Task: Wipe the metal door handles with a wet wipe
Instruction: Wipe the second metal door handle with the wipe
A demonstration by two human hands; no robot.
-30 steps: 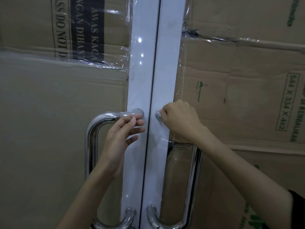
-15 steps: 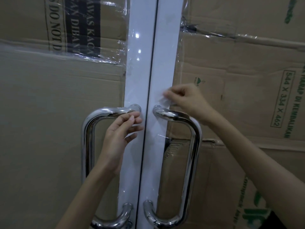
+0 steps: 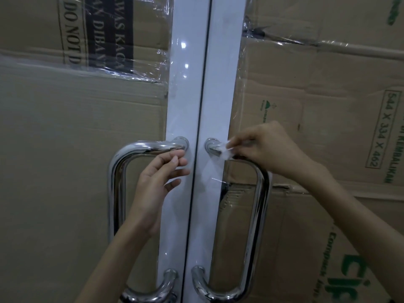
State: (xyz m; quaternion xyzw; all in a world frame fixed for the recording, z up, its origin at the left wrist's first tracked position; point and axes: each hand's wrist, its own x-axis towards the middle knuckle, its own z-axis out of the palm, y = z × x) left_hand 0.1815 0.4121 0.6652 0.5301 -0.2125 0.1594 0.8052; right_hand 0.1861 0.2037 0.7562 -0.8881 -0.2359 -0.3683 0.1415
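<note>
Right now, wipe (image 3: pixel 223 152) pinched in rt fingers (image 3: pixel 237 147), on handle (image 3: pixel 213 145)

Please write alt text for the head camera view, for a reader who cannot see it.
A right hand presses a wet wipe onto the top of the right metal door handle. The left hand rests open beneath the left handle; cardboard covers both doors.

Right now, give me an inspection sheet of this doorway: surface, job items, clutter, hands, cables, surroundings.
Surface: white door frames, closed, dark seam between.
Job's things: left handle and right handle, shiny metal; wet wipe pressed on the right handle's top bar near its mount.
Clutter: nothing seen.
Grips: right hand pinches the wipe; left hand open, fingertips under the left handle's top bar.
Cables: nothing seen.
Surroundings: cardboard and plastic wrap over both door panels.
</note>
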